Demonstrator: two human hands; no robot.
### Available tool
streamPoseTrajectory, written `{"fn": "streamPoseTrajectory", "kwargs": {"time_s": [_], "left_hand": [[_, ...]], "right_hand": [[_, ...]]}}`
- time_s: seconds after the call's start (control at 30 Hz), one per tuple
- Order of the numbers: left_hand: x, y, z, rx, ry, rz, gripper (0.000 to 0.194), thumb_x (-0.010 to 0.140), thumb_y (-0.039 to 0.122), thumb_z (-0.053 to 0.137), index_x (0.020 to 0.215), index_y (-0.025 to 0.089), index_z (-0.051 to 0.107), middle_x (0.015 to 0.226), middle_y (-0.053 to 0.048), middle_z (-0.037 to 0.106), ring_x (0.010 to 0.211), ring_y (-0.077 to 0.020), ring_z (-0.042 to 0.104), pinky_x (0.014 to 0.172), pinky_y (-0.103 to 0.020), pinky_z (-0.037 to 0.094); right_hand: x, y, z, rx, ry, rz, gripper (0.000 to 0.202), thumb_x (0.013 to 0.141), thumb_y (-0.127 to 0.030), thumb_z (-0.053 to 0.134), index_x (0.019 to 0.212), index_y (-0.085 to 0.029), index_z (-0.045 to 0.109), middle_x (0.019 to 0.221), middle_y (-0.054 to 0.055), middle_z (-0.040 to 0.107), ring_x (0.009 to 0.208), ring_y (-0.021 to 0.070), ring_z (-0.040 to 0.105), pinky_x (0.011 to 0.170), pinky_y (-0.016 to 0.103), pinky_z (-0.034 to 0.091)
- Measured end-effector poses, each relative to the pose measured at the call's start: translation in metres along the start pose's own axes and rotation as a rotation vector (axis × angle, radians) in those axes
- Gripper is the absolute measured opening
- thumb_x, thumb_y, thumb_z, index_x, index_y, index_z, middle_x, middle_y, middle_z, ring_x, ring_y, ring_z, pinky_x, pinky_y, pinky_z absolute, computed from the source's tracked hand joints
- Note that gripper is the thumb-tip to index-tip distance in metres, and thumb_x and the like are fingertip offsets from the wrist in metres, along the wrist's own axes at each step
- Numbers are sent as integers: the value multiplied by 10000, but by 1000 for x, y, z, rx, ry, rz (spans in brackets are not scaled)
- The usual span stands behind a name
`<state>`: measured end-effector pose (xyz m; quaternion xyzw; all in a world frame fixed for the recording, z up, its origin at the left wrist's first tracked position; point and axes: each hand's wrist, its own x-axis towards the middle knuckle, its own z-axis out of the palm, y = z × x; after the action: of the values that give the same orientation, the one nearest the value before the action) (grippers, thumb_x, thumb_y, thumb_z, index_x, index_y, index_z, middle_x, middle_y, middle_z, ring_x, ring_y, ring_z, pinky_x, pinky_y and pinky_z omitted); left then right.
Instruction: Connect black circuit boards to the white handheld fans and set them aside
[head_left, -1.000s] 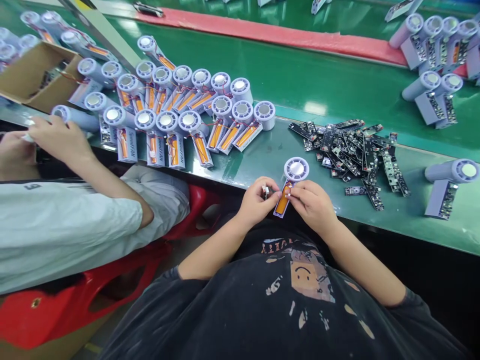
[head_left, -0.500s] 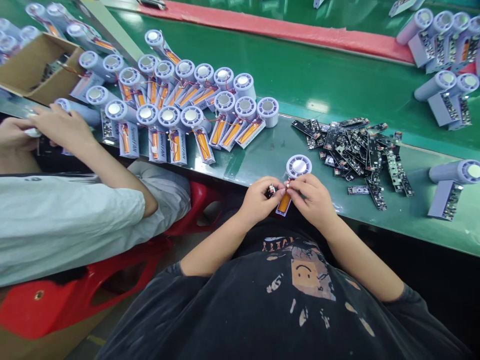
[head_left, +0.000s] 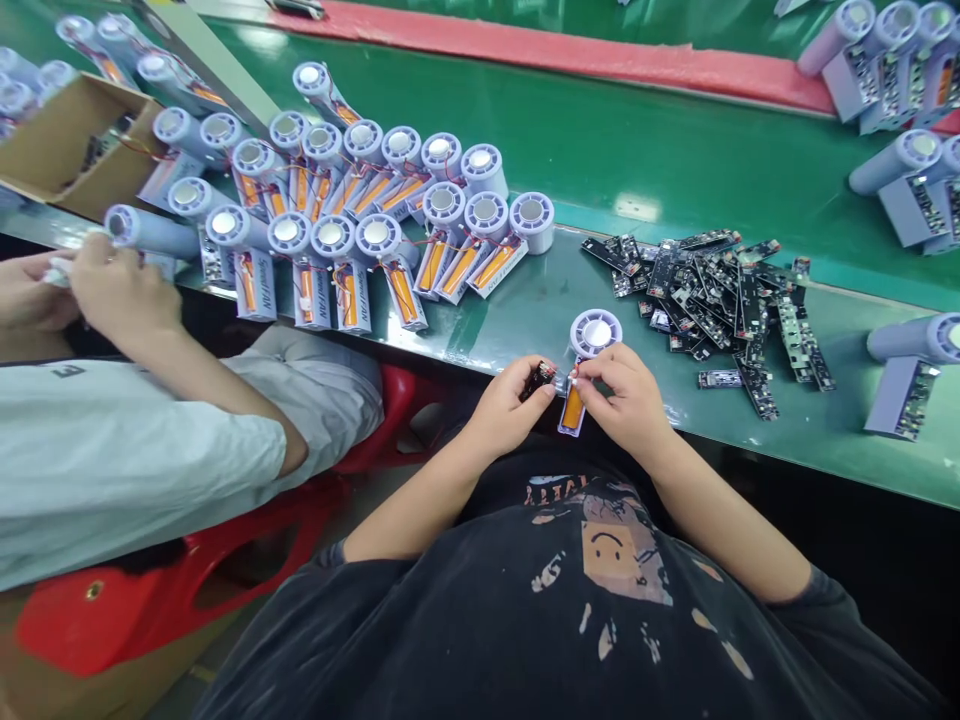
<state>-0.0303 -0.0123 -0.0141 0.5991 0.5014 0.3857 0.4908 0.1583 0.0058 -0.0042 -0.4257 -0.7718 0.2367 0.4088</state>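
Observation:
A lilac handheld fan (head_left: 596, 332) stands at the table's front edge, its round end facing up. Its open handle points towards me and shows an orange battery (head_left: 571, 412). My left hand (head_left: 506, 408) is closed on a small black circuit board (head_left: 541, 376), held just left of the handle and apart from it. With thumb and forefinger, my right hand (head_left: 631, 398) pinches a small white wire connector (head_left: 574, 379) above the battery. Red wire shows beside it; the fingers partly cover the connector and the fan's neck.
Loose circuit boards (head_left: 705, 300) lie piled to the right. Rows of similar fans (head_left: 379, 235) stand at the left, with a cardboard box (head_left: 97, 140) beyond. More fans (head_left: 904, 380) are at far right. A co-worker's hands (head_left: 127, 290) work at the left.
My left hand has drawn away to the left from my right hand, and the circuit board in it now shows more. My right hand stays by the fan handle. The co-worker's hands shifted slightly.

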Motion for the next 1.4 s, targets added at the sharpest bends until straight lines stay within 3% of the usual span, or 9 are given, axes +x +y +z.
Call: {"fn": "streamPoseTrajectory", "kwargs": {"time_s": [0.13,0.2,0.33,0.5,0.67,0.93,1.17,1.4], "left_hand": [[-3,7,-1,221,31,67,201,874,250,606,1065,209,652,1037,-54,731,965,-201,674,859,-340,523],[-4,8,-1,247,46,80,195,886,228,585,1070,206,642,1019,-50,727,876,-175,687,783,-309,533],[-2,6,2,133,78,63,198,865,196,576,1063,189,591,931,-30,688,671,-109,636,636,-246,505],[5,8,7,-21,136,51,188,815,213,652,989,190,583,857,-11,669,775,-139,643,709,-269,518],[9,7,7,-53,151,64,179,784,208,685,946,186,609,828,-3,665,758,-130,632,718,-265,515],[11,3,10,-287,120,-41,221,770,240,711,928,192,564,764,37,618,486,-56,499,455,-202,424],[10,7,9,-110,174,70,196,759,201,726,909,193,600,827,3,681,767,-122,637,741,-261,529],[15,3,13,-430,102,-139,355,712,371,805,880,199,544,750,49,615,437,-26,460,399,-177,398]], "right_hand": [[2,0,0,-32,-31,1,116,885,-186,611,861,-214,721,767,20,567,726,168,558,679,325,468],[3,0,0,-42,-53,-2,125,891,-193,612,877,-211,734,766,21,554,727,169,546,679,326,461],[4,0,-1,-58,-97,16,144,912,-210,605,901,-210,748,772,23,539,732,171,530,679,327,447],[6,-1,-3,-104,-159,60,155,916,-227,608,875,-218,757,770,27,523,744,181,523,674,335,430],[6,-2,-4,-114,-185,68,153,915,-222,608,866,-217,753,775,32,522,770,191,524,682,340,427],[5,1,-2,-83,-123,39,148,924,-217,599,885,-198,741,785,31,534,756,183,524,686,336,430],[7,0,-4,-103,-176,79,171,932,-247,585,862,-219,739,771,33,528,769,195,525,686,346,428],[3,2,-3,-59,-117,45,130,913,-229,610,936,-229,738,800,32,572,775,193,554,705,351,469]]}}
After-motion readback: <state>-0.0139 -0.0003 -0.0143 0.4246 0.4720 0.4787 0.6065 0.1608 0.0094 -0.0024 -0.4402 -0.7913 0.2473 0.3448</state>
